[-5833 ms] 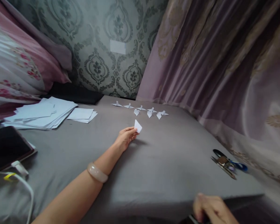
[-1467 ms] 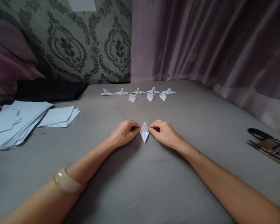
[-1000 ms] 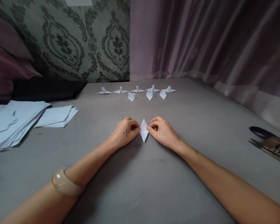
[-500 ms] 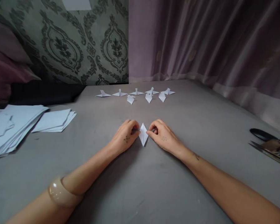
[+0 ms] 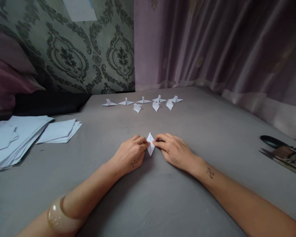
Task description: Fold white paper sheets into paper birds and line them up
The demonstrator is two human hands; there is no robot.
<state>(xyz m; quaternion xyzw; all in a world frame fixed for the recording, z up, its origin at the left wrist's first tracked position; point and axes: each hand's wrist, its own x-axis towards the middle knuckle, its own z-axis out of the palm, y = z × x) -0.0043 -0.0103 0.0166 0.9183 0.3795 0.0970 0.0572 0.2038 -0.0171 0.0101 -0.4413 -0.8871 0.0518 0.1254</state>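
A small white diamond of folded paper (image 5: 150, 148) lies on the grey surface between my hands, one point facing away from me and a crease down its middle. My left hand (image 5: 133, 150) presses its bent fingertips on the left corner. From the other side, my right hand (image 5: 174, 149) has its fingers closed at the right corner. The fingertips cover both side corners of the paper.
Several folded paper cranes (image 5: 143, 100) stand in a row toward the back, with smaller folded pieces (image 5: 156, 106) before them. Paper sheets (image 5: 22, 138) and a smaller stack (image 5: 60, 131) lie left. Scissors (image 5: 276, 159) and a black oval object (image 5: 273, 141) lie right.
Both hands have rolled over, fingers now lying over the paper's side corners instead of thumbs in front. The diamond stays in nearly the same place. The view has tilted slightly up.
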